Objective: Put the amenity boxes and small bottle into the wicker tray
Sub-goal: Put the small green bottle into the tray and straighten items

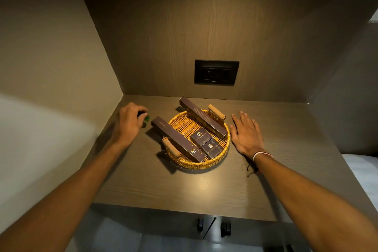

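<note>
A round wicker tray (204,164) with two wooden handles sits mid-counter. Two long brown amenity boxes lie across it: one (177,138) over the left rim, one (202,115) over the back rim. Two small brown boxes (201,135) (211,148) rest on the tray's floor. My left hand (128,120) is left of the tray, fingers curled over a small dark bottle with a green part (146,118), mostly hidden. My right hand (246,133) lies flat and open on the counter, just right of the tray's rim.
The wooden counter (184,186) sits in a niche, with a wall on the left and a wood back panel holding a black socket plate (216,72). Cabinet handles (225,229) show below the front edge. White bedding (362,168) lies at the right.
</note>
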The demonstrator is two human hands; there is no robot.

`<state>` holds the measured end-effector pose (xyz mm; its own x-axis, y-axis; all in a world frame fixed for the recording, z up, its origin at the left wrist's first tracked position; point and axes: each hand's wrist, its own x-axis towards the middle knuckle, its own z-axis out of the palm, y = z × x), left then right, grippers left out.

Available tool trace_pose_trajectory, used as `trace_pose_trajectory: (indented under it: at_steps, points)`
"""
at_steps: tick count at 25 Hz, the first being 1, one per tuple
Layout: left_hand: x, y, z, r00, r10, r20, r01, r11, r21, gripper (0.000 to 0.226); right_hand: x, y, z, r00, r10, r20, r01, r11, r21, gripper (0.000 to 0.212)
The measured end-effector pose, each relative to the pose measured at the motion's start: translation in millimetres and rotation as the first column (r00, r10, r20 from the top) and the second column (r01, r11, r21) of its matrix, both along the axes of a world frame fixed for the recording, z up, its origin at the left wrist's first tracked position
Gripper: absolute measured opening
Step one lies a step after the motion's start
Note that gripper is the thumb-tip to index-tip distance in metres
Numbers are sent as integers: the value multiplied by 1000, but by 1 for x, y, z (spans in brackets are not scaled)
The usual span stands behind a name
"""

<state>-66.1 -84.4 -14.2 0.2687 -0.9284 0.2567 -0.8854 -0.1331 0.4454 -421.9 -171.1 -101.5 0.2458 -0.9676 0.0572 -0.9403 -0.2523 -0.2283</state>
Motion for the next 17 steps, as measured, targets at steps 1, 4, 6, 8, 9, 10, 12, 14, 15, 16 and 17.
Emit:
trace_pose_trajectory:
  at_steps: [1,4,6,8,9,10,12,14,15,16,17]
  points:
    - [-5,-7,10,999,-13,-41,10,998,-60,28,0,-1,-1,1000,-4,2,4,1000,-6,57]
    - [-30,-33,36,982,-175,-71,161,973,-165,25,0,-1,-2,1000,-8,16,8,1000,-18,57]
    - [-50,-45,39,954,-297,-48,293,953,-83,23,-1,-1,-3,1000,-5,19,5,1000,-18,57]
    - [-65,-52,30,948,-319,8,318,946,63,24,-1,-2,-3,1000,-4,23,5,1000,-19,57]
    - [-69,-54,25,951,-304,55,296,947,121,25,-1,-3,-3,1000,-6,23,6,1000,-21,57]
    - [-70,-56,18,954,-285,95,268,950,159,25,-1,-3,-4,1000,-7,20,8,1000,-24,57]
    - [-69,-60,7,959,-256,121,228,952,203,25,-1,-4,-5,1000,-8,15,8,1000,-25,58]
    - [-69,-62,1,964,-244,111,214,950,226,26,-2,-5,-5,1000,-3,15,3,1000,-25,58]
    - [-70,-62,-1,964,-242,113,212,950,227,26,-2,-5,-5,1000,1,11,-1,1000,-28,58]
    - [-71,-63,-2,963,-241,124,209,952,223,27,-2,-5,-6,1000,4,8,-4,999,-32,58]
    - [-72,-64,-3,961,-240,135,208,954,217,28,-2,-5,-7,1000,5,7,-5,999,-34,58]
